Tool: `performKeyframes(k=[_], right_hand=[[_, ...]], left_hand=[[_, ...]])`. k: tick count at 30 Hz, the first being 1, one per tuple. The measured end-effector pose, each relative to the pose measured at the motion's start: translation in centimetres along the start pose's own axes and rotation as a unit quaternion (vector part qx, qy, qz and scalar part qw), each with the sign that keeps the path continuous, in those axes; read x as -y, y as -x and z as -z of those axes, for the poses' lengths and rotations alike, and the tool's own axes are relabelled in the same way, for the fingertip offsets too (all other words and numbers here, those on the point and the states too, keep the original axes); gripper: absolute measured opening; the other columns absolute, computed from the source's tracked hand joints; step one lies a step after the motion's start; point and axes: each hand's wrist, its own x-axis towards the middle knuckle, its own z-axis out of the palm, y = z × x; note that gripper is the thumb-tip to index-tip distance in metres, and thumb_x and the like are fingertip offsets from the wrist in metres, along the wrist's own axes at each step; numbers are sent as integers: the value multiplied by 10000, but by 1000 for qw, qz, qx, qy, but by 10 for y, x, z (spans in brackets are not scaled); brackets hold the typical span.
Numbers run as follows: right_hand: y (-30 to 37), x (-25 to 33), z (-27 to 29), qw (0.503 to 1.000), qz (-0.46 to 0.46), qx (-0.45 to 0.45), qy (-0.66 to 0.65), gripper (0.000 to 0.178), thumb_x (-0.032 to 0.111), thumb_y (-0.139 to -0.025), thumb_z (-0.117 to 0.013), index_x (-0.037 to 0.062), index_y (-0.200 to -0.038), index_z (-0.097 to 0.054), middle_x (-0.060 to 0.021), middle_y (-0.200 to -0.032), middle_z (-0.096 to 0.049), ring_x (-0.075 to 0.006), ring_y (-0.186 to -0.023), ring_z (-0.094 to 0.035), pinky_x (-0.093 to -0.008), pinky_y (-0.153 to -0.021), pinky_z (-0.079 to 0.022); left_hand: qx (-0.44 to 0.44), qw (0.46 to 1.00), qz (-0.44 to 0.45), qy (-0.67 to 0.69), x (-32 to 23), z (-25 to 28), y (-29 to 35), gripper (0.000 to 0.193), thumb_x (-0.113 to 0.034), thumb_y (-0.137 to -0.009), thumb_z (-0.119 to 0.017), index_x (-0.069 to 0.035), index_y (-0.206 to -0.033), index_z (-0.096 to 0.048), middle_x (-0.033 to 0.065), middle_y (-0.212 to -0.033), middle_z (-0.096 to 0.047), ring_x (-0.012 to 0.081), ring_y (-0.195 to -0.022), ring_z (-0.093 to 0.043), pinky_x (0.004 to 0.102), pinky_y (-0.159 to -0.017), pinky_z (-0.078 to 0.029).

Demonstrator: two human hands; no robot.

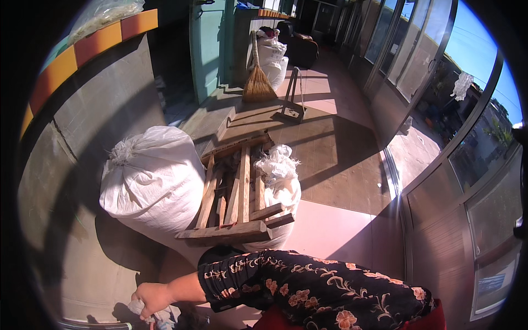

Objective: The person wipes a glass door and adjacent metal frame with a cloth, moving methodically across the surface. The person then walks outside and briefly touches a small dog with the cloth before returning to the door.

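Observation:
From the lower right, an arm in a black sleeve with orange flowers stretches across to the left. At its end, my right hand is closed round a crumpled greyish-white cloth, low beside the grey wall. The lower part of the cloth runs to the dark rim of the picture and is hard to make out. Beyond the hand stands a full, tied white woven sack. A wooden frame with slats leans between it and a smaller white sack. My left hand does not show.
A straw broom leans by the step, near a long-handled dustpan. More white sacks stand behind. A brown mat covers part of the pink tiled floor. Glazed metal doors line the right.

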Motion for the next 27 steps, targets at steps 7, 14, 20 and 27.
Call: performKeyframes(k=[7, 14, 20, 27], right_hand=[[9, -4, 19, 998, -28, -63, -8, 352, 241, -692, -829, 13, -929, -704, -149, -852, -725, -286, -827, -703, -378, -758, -537], [34, 2, 41, 983, -87, -159, -3, 373, 267, -736, -811, -8, -964, -706, -152, -859, -718, -265, -819, -688, -383, -775, -534], [68, 21, 41, 992, -44, -120, 24, 431, 303, -780, -788, -17, -1053, -692, -156, -888, -714, -261, -839, -681, -384, -788, -528], [95, 25, 86, 987, -31, -144, -64, 376, 368, -936, -676, 39, -1109, -622, -55, -934, -678, -166, -863, -634, -332, -814, -508]], left_hand=[[44, 999, -8, -12, 2, -19, -16, 375, -211, -889, -483, 8, -1176, -584, 144, -1119, -643, 288, -1014, -615, 392, -890, -501], [91, 995, -14, -31, 3, -30, -28, 347, -207, -883, -499, 0, -1143, -597, 140, -1088, -651, 286, -986, -626, 388, -864, -512], [116, 992, -16, -45, 5, -28, -36, 323, -203, -879, -513, -6, -1115, -609, 137, -1062, -658, 285, -962, -635, 385, -842, -520], [134, 989, -17, -63, 1, -25, -41, 295, -198, -873, -529, -13, -1083, -622, 133, -1031, -666, 283, -934, -645, 381, -817, -530]])
